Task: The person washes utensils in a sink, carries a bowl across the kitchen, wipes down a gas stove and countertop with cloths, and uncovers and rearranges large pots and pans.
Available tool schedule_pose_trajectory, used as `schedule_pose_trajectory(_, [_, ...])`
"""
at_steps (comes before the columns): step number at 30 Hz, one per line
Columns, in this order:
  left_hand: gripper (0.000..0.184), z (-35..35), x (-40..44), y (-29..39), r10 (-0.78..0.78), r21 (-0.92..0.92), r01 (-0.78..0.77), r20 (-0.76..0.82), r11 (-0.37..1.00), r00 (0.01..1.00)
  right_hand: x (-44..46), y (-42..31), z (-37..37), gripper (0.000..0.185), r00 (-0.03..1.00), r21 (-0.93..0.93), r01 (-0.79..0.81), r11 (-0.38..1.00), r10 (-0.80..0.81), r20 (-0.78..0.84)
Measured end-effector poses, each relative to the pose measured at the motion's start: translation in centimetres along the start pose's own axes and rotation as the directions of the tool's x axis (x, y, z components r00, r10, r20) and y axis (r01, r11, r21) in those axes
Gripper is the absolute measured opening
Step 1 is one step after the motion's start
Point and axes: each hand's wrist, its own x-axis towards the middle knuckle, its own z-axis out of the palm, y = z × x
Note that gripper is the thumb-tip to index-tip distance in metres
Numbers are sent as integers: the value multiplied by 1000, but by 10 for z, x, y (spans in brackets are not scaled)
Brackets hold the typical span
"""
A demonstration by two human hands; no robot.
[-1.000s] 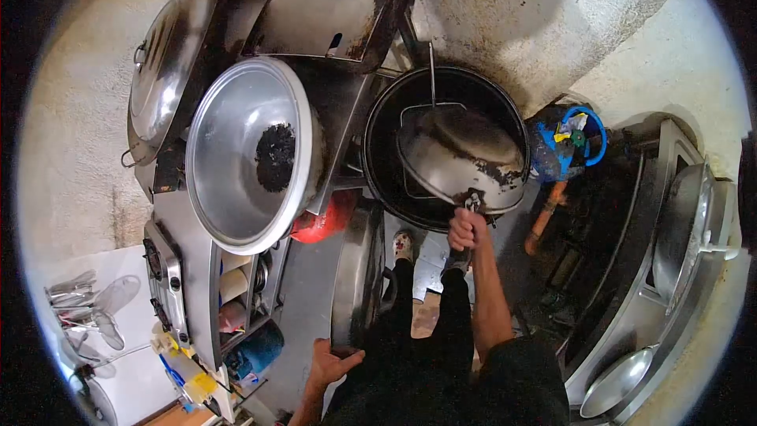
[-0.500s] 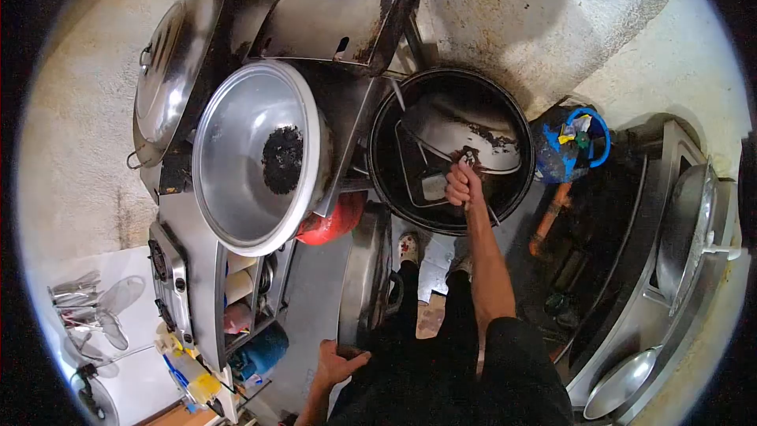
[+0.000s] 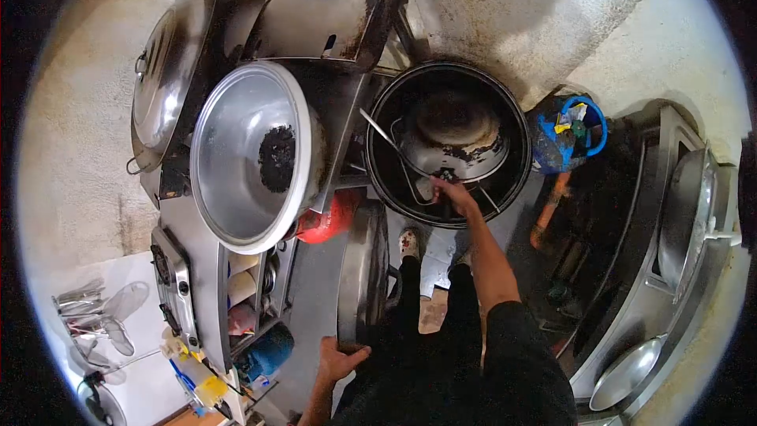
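Observation:
My right hand (image 3: 451, 195) is closed around a thin metal rod (image 3: 390, 140) inside a round black drum (image 3: 516, 181). One end of the rod sticks up to the left over the drum's rim. Just beyond my fingers, a soot-stained metal bowl (image 3: 465, 159) lies tilted in the drum. A bent wire frame shows beneath it, partly hidden. At lower left, my left hand (image 3: 339, 360) grips the near edge of a large metal pan (image 3: 360, 268) standing on its side. Its thumb shows, while the other fingers are partly hidden.
A big aluminium basin (image 3: 236, 138) with a charred patch sits left of the drum. Behind it stand a sooty metal box (image 3: 315, 20) and a lidded pan (image 3: 169, 63). A gas stove (image 3: 175, 280) is at left, a blue bucket (image 3: 552, 138) at right, and a counter (image 3: 670, 260) beyond.
My right hand has moved slightly left and down, and the rod now slants up to the left. The sooty bowl has tipped, showing more of its dark underside. My left hand stays put.

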Motion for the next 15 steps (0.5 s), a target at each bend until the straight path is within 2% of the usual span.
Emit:
schedule_pose_trajectory(2, [26, 1, 0, -7, -41, -40, 42, 14, 998, 999, 5, 2, 4, 22, 998, 57, 60, 997, -59, -22])
schedule_pose_trajectory(4, [24, 6, 1, -22, -26, -161, 32, 39, 986, 999, 10, 5, 5, 24, 993, 8, -54, 999, 54, -109])
schedule_pose_trajectory(5, [24, 6, -2, -23, -26, -152, 33, 46, 988, 999, 9, 8, 6, 24, 992, 16, -55, 998, 56, -117])
schedule_pose_trajectory(7, [24, 8, -3, -21, 20, -78, -20, -6, 997, 1000, 9, 7, 5, 34, 978, -116, -6, 993, -19, -209])
schedule_pose_trajectory(8, [24, 6, -4, -20, 30, -69, -30, 10, 997, 999, 9, 12, 2, 34, 973, -109, -2, 994, -23, -229])
schedule_pose_trajectory(10, [33, 5, -5, -21, -91, -111, 95, 42, 989, 995, -5, 25, -12, 43, 959, -269, -64, 961, -15, -281])
schedule_pose_trajectory(11, [33, 5, -5, -21, -76, -84, 85, 101, 993, 992, -41, 0, -6, 48, 948, -401, -70, 913, -64, -312])
schedule_pose_trajectory(12, [29, 3, -4, -20, -8, -19, 7, -14, 1000, 1000, -82, -27, 6, 52, 928, -513, -104, 852, -102, -358])
schedule_pose_trajectory(13, [27, 2, -1, -19, 86, 56, -81, -100, 995, 991, -101, -15, -5, 55, 930, -369, 26, 929, -158, -332])
schedule_pose_trajectory(14, [27, 3, 2, -19, 118, 92, -119, 17, 989, 993, -128, 4, -30, 59, 914, -223, 171, 960, -239, -328])
schedule_pose_trajectory(15, [40, 2, 4, -20, 146, -49, -145, 3, 988, 989, -169, 19, -58, 54, 849, -133, 275, 952, -305, -432])
